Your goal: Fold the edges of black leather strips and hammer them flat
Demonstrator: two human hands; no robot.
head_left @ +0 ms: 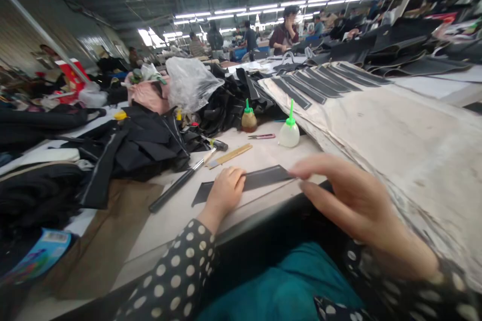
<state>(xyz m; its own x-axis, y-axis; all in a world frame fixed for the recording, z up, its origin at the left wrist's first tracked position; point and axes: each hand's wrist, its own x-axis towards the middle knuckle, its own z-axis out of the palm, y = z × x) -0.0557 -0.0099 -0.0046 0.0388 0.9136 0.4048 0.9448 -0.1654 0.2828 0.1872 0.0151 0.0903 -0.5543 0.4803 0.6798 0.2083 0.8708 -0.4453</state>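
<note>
A flat black strip point(265, 176) of fabric or leather-like material lies slantwise on the pale work surface before me. My left hand point(226, 191) presses down on it left of its middle, fingers curled together over it. At the strip's right end, my right hand point(346, 195) has thumb and forefinger close together on the tip, blurred by motion. Beyond the strip lie a wooden ruler-like stick point(229, 156) and a hammer point(188, 175) with a dark grip. Farther back are thread snips point(261, 136), a squeeze bottle point(289, 133) of whitish liquid and another bottle point(249, 120) with brown liquid.
Black cut pieces point(150, 135) are heaped at the left, near a brown cloth point(113, 230). A clear plastic bag point(192, 83) sits behind. Several black strips point(309, 85) lie in a row on a pale cloth-covered board point(395, 135) at right. A person point(284, 35) is in the background.
</note>
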